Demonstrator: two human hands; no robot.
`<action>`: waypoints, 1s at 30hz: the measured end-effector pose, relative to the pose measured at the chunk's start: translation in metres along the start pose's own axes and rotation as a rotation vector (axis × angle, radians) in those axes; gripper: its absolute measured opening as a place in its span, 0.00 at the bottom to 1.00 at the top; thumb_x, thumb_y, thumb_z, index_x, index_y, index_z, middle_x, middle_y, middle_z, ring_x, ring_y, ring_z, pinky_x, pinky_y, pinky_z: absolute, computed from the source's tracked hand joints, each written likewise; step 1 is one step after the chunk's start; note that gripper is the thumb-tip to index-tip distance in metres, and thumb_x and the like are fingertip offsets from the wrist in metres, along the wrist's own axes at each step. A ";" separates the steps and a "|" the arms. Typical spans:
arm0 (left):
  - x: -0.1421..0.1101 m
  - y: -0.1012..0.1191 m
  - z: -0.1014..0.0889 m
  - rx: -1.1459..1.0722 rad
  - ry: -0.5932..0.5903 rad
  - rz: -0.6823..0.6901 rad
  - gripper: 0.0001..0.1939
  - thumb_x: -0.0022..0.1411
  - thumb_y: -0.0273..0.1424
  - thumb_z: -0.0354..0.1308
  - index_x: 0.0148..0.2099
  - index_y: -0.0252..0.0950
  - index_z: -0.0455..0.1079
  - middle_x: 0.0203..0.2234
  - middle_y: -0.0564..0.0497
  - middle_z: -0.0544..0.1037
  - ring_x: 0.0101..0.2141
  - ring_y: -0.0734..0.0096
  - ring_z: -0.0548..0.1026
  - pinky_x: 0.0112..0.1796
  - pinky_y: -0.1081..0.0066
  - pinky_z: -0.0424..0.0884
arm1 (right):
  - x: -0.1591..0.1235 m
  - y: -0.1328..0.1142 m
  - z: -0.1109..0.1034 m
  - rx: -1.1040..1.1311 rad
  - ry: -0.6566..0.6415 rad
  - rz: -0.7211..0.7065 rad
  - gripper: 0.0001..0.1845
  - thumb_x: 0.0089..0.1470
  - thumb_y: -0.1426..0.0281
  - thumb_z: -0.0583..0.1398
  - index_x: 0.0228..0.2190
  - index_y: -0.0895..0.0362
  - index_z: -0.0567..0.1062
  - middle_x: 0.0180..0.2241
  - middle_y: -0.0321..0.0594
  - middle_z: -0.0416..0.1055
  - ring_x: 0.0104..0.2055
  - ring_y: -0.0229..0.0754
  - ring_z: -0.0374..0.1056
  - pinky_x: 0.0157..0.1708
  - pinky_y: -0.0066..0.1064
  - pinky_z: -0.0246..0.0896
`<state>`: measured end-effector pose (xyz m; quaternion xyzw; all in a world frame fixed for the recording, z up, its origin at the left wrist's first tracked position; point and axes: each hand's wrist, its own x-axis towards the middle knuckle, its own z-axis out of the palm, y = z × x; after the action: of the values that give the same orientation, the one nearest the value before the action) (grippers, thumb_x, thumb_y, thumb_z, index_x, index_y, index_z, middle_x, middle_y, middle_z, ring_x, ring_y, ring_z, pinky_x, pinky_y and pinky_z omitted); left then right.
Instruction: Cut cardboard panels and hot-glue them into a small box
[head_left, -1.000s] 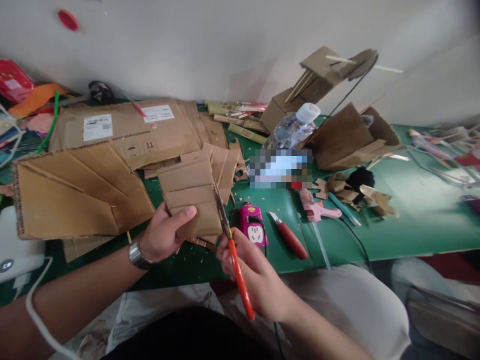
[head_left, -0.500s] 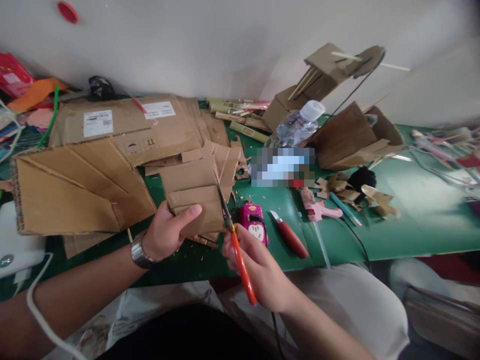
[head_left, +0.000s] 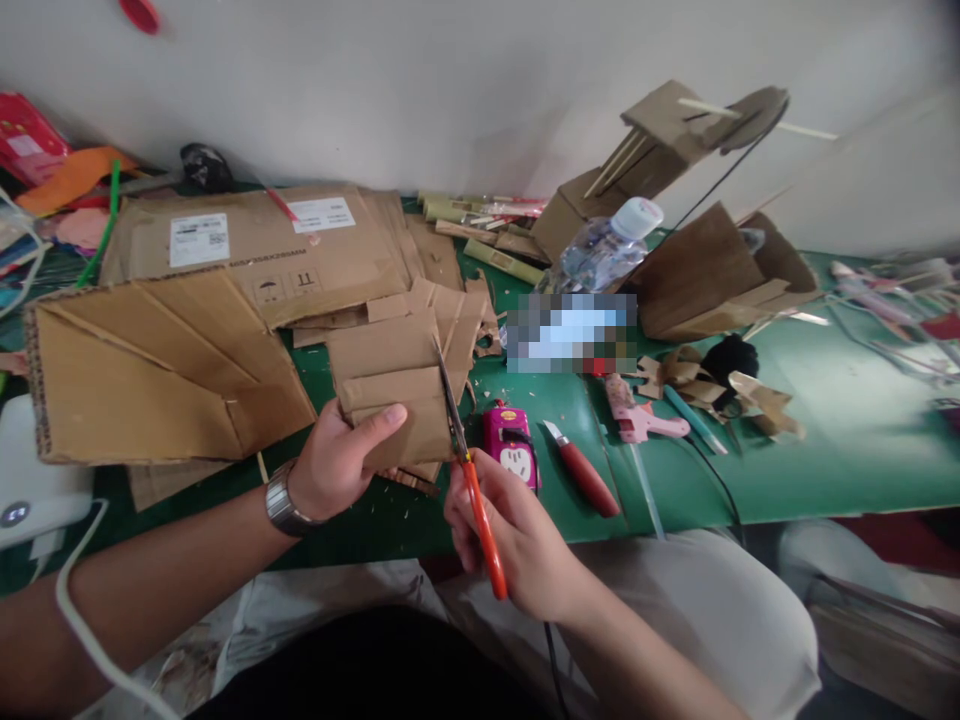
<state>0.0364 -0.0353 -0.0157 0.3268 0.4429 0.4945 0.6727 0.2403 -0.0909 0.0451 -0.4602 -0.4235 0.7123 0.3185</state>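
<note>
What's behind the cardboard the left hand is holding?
Beyond the held cardboard piece, cardboard scraps show past its upper right edge, and green tabletop past its lower edge. Whatever lies directly behind it is covered.

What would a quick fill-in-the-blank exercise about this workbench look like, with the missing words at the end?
1. The right hand grips a pair of orange-handled ____.
2. The left hand holds a flat brown piece of ____.
3. The clear plastic bottle has a ____ cap.
4. The red-handled knife lies between the purple socket block and the pink ____.

Missing words: scissors; cardboard; white; glue gun.
</note>
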 end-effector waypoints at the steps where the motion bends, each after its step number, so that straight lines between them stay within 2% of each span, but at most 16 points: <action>1: 0.000 0.000 0.000 -0.001 0.001 -0.008 0.23 0.59 0.45 0.77 0.51 0.38 0.84 0.42 0.43 0.88 0.32 0.58 0.85 0.23 0.72 0.78 | 0.000 0.001 0.000 -0.011 0.001 0.012 0.28 0.67 0.40 0.62 0.34 0.51 0.65 0.26 0.29 0.61 0.23 0.34 0.57 0.21 0.28 0.52; 5: -0.001 0.003 0.001 -0.003 -0.004 -0.027 0.23 0.58 0.45 0.78 0.51 0.39 0.83 0.39 0.45 0.88 0.28 0.61 0.83 0.19 0.72 0.76 | -0.001 0.002 0.001 0.006 -0.004 0.077 0.29 0.67 0.39 0.61 0.35 0.50 0.63 0.23 0.26 0.61 0.20 0.33 0.59 0.19 0.27 0.54; 10: -0.002 0.007 0.006 -0.029 0.000 -0.041 0.23 0.55 0.46 0.79 0.48 0.38 0.84 0.37 0.46 0.88 0.27 0.63 0.82 0.18 0.74 0.75 | 0.001 0.001 0.001 0.003 0.036 0.064 0.31 0.62 0.37 0.64 0.34 0.51 0.65 0.24 0.26 0.62 0.20 0.34 0.63 0.18 0.26 0.56; 15: -0.004 0.009 0.015 -0.063 0.018 -0.066 0.26 0.51 0.46 0.81 0.47 0.36 0.84 0.36 0.46 0.88 0.26 0.64 0.81 0.16 0.76 0.70 | 0.002 -0.002 0.004 0.104 0.089 0.120 0.35 0.55 0.35 0.68 0.33 0.51 0.64 0.25 0.25 0.60 0.20 0.32 0.58 0.18 0.25 0.55; 17: -0.005 0.008 0.019 -0.079 0.018 -0.049 0.26 0.51 0.45 0.81 0.48 0.36 0.83 0.38 0.45 0.88 0.28 0.64 0.83 0.19 0.75 0.73 | 0.003 -0.002 0.005 0.139 0.098 0.123 0.35 0.54 0.35 0.69 0.33 0.51 0.63 0.24 0.24 0.59 0.20 0.32 0.56 0.18 0.25 0.54; 19: -0.007 0.006 0.021 -0.085 -0.001 -0.056 0.27 0.51 0.44 0.81 0.50 0.36 0.83 0.41 0.44 0.88 0.31 0.63 0.84 0.22 0.74 0.76 | 0.003 -0.001 0.005 0.161 0.097 0.115 0.35 0.55 0.36 0.69 0.33 0.51 0.63 0.24 0.24 0.59 0.19 0.32 0.57 0.18 0.25 0.54; 23: -0.010 0.001 0.019 -0.082 -0.064 -0.109 0.28 0.53 0.47 0.80 0.50 0.35 0.83 0.42 0.42 0.89 0.29 0.62 0.84 0.18 0.75 0.72 | 0.003 0.000 0.002 0.114 0.105 0.078 0.33 0.58 0.37 0.68 0.33 0.51 0.64 0.25 0.27 0.62 0.22 0.33 0.61 0.18 0.24 0.55; 30: -0.009 0.000 0.016 -0.090 -0.055 -0.123 0.30 0.53 0.46 0.81 0.52 0.35 0.82 0.43 0.42 0.89 0.31 0.60 0.85 0.21 0.73 0.77 | 0.003 -0.001 -0.003 0.170 0.108 0.015 0.29 0.63 0.42 0.67 0.35 0.52 0.66 0.25 0.26 0.63 0.19 0.31 0.62 0.16 0.22 0.56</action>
<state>0.0503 -0.0434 -0.0067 0.2821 0.4207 0.4625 0.7277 0.2422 -0.0869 0.0438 -0.4725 -0.3403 0.7222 0.3733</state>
